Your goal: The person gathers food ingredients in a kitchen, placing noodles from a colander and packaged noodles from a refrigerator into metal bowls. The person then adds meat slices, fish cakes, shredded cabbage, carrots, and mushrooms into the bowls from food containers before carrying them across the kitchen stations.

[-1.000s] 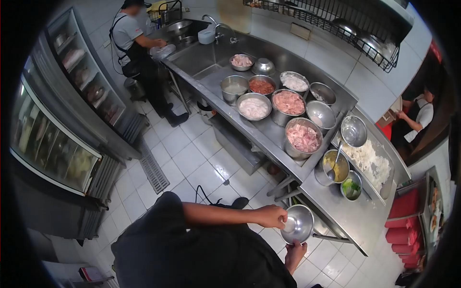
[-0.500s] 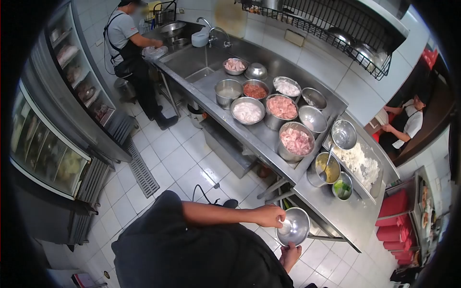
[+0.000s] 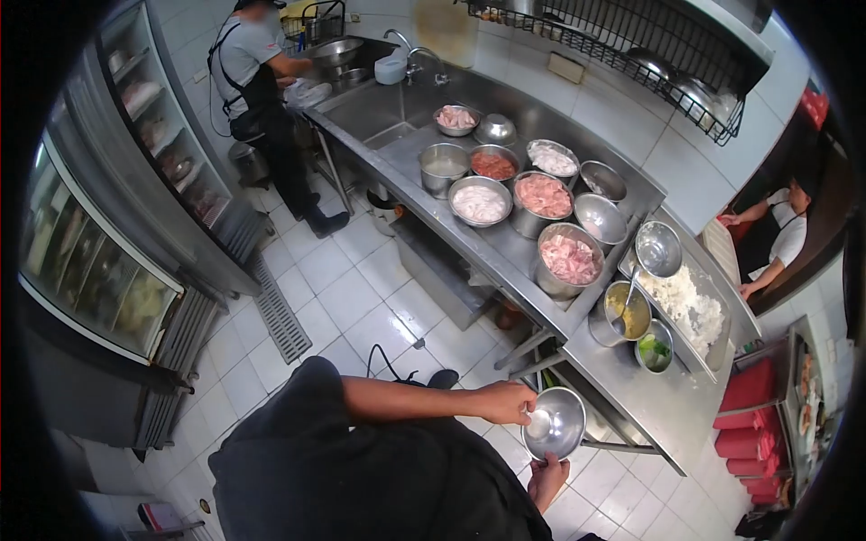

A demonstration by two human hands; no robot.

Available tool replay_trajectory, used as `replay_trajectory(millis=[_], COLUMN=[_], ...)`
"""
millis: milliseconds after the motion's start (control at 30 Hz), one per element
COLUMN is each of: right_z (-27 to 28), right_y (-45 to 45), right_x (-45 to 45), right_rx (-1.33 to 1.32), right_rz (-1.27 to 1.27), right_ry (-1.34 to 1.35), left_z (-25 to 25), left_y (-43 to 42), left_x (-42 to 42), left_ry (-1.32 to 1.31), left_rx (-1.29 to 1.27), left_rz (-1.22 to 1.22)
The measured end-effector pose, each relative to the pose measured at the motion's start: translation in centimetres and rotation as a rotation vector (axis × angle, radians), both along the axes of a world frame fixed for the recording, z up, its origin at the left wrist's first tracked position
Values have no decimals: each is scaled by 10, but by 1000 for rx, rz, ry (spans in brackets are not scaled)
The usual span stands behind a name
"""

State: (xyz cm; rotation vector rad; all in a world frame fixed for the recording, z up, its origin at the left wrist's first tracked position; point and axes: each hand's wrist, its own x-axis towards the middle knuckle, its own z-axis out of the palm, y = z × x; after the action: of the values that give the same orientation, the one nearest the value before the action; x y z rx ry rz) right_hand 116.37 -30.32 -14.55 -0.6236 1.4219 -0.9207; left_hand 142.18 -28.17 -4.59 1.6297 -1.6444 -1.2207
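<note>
A shiny metal mixing bowl (image 3: 561, 431) is held over the floor in front of me, its hollow facing up toward the camera. At its lower rim, my right hand (image 3: 548, 480) is closed on the edge. My left hand (image 3: 505, 402) reaches to the bowl's left rim with curled fingers. A pale, whitish patch (image 3: 538, 424) shows inside the bowl just beside those fingers; I cannot tell whether it is something held or something lying in the bowl. Nearest on the counter stand a pot of yellow mixture (image 3: 637, 317) with a ladle and a small pot with green leaves (image 3: 653, 352).
Metal containers of raw meat (image 3: 570, 260) crowd the steel counter (image 3: 505, 275). A tray of white flour (image 3: 690, 302) lies at the right. One co-worker (image 3: 253, 72) stands by the sink; another person (image 3: 785, 225) is beyond the opening. Glass-door fridges (image 3: 99, 261) line the left.
The view has shifted slightly, so the counter appears lower and farther right. The bowl has turned a little in my hands. The co-worker by the sink leans differently.
</note>
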Motion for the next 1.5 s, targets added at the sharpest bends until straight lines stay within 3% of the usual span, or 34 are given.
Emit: replay_trajectory(millis=[467, 567, 1200, 1500], right_z=[15, 17, 26, 38], right_y=[-8, -7, 26, 11], right_x=[37, 55, 272, 347], right_rx=[-12, -32, -79, -53], right_rz=[116, 132, 352, 643], right_ry=[53, 39, 6, 69], left_z=[-12, 15, 9, -2], left_y=[28, 33, 104, 153], left_x=[36, 59, 257, 304], left_ry=[29, -9, 45, 55], left_rx=[-28, -60, -100, -68], left_rz=[111, 107, 351, 578])
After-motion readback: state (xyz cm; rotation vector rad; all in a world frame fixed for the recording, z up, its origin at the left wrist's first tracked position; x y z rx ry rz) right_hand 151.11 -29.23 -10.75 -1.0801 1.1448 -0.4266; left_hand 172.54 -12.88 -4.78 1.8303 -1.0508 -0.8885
